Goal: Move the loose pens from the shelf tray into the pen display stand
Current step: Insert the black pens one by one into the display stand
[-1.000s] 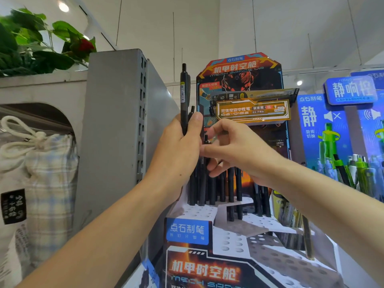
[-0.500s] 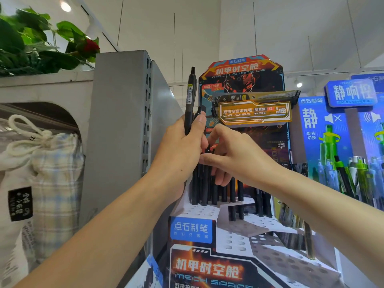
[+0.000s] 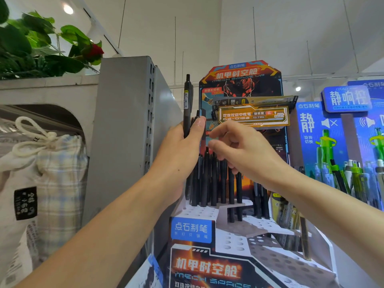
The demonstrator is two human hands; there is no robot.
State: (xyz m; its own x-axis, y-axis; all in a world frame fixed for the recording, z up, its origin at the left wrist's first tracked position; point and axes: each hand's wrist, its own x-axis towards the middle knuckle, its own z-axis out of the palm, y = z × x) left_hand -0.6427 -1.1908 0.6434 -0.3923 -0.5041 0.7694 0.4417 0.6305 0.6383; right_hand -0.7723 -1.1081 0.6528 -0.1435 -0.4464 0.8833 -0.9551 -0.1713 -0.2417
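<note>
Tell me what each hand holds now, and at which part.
The left hand grips black pens around their lower barrels. The right hand holds nothing.

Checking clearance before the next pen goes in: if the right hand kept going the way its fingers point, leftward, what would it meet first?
Probably the left hand, which grips a bundle of black pens; the right hand hovers just beside it. Depth is unclear.
</note>
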